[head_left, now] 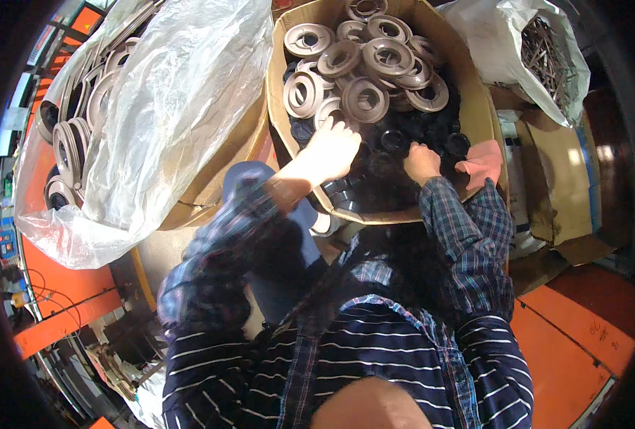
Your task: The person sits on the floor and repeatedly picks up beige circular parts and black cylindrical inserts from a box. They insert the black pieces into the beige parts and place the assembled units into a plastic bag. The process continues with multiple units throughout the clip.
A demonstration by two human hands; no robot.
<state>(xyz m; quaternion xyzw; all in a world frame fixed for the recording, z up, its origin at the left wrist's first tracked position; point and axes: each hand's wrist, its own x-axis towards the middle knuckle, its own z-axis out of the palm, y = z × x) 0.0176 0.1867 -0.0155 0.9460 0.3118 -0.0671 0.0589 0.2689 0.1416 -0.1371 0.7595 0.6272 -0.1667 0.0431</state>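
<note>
A cardboard box (490, 107) stands in front of me, holding beige plastic rings (389, 57) heaped on black round plastic parts (394, 140). Over the left part of the box, my left hand (334, 149) is brightly lit, its fingers closed at the near edge of a beige ring (328, 109). To its right, my right hand (422, 163) is closed among the black parts; whatever its fingers hold is hidden. A pink cloth (482, 164) lies against the box's right wall, beside my right sleeve.
Clear plastic sheeting (181, 93) covers much of a carton at left, with more beige rings (70, 146) showing. At the upper right, a white bag (500, 50) contains thin metal pieces (546, 57). Flattened cardboard (564, 179) stands at right, above orange panels (557, 343).
</note>
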